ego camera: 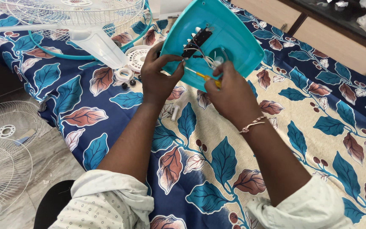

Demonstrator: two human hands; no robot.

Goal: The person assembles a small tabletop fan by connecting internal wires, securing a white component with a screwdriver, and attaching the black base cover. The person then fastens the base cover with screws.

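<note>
A turquoise plastic fan base [234,38] is tipped up on the bed, its hollow underside facing me. Inside it sit a black switch block [196,41] and white wires [210,61]. My left hand [159,76] grips the base's lower left edge, thumb and fingers curled over the rim. My right hand [229,91] holds a small yellow-handled screwdriver [204,77] against the base's lower edge, its tip pointing left toward the wires.
A white fan blade [98,44] and a wire guard with turquoise rim [64,17] lie at the back left on the leaf-patterned bedsheet [318,127], beside a white ring [124,74], a round white cap [137,57] and small dark screws [128,83]. Two more wire guards [5,148] lie on the floor.
</note>
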